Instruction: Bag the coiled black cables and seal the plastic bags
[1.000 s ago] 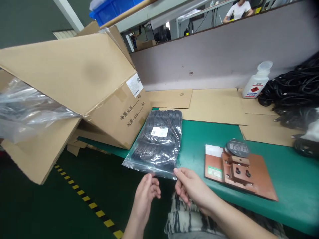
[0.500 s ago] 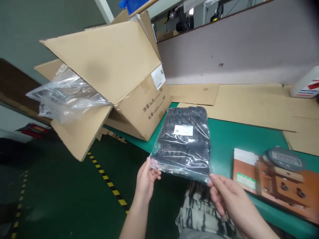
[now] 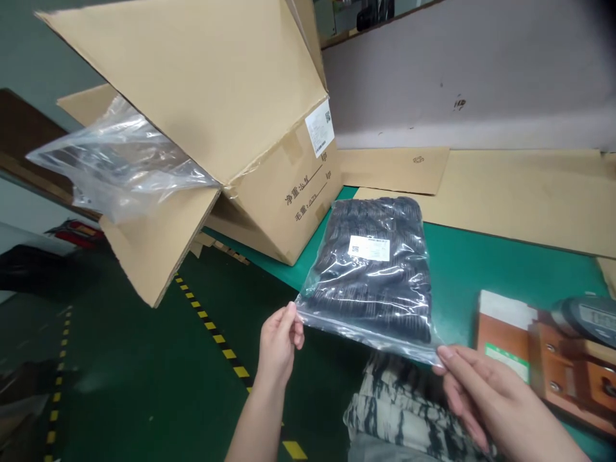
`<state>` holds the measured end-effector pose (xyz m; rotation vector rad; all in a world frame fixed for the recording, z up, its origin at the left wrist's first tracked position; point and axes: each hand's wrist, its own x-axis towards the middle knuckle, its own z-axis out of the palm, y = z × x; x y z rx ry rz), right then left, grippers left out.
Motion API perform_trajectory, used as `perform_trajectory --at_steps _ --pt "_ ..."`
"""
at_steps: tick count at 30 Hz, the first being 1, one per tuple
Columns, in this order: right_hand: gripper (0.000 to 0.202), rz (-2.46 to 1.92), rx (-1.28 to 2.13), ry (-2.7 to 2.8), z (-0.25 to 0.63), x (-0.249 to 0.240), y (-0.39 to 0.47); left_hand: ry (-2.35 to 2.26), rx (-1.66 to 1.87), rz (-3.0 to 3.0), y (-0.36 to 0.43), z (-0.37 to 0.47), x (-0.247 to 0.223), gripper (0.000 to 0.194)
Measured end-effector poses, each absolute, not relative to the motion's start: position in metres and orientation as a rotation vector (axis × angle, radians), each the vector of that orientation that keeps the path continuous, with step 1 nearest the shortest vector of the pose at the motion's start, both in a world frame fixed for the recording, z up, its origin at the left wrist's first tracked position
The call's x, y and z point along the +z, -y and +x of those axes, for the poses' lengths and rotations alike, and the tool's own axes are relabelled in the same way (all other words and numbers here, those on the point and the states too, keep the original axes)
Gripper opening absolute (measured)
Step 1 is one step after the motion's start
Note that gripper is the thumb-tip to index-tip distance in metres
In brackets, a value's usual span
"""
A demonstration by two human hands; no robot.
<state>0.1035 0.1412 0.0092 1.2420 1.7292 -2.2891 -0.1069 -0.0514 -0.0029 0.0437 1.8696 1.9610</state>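
Note:
A clear plastic bag point(image 3: 375, 276) full of dark, stacked parts lies at the edge of the green table, with a white label point(image 3: 369, 248) on its upper side. My left hand point(image 3: 280, 340) pinches the near left corner of the bag. At the near right corner, my right hand point(image 3: 474, 385) grips the plastic between thumb and fingers. The bag's near edge is stretched between both hands. What the dark parts are exactly cannot be made out.
A large open carton point(image 3: 274, 186) stands left of the bag, clear plastic point(image 3: 135, 167) hanging out of it. Cardboard sheets point(image 3: 520, 192) lie along the back of the green table point(image 3: 462, 269). An orange fixture with a digital gauge point(image 3: 590, 317) sits at right.
The view has shifted, so the carton looks larger and the fixture sits further right. My hands are slightly further apart, and the bag's near edge is pulled straighter.

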Motion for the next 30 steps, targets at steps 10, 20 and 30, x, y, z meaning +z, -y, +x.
perform_trajectory --at_steps 10,20,30 --pt "0.063 1.333 -2.483 -1.397 0.104 0.000 -0.129 -1.708 1.961 0.076 0.047 -0.096 -0.009 0.042" --pt "0.055 1.482 -2.782 -0.983 0.093 0.012 -0.101 -1.738 1.941 0.042 0.051 -0.097 -0.007 0.037" --pt "0.056 1.112 -2.830 -0.935 0.061 -0.005 -0.078 -1.540 1.764 0.044 0.021 -0.059 -0.013 0.044"
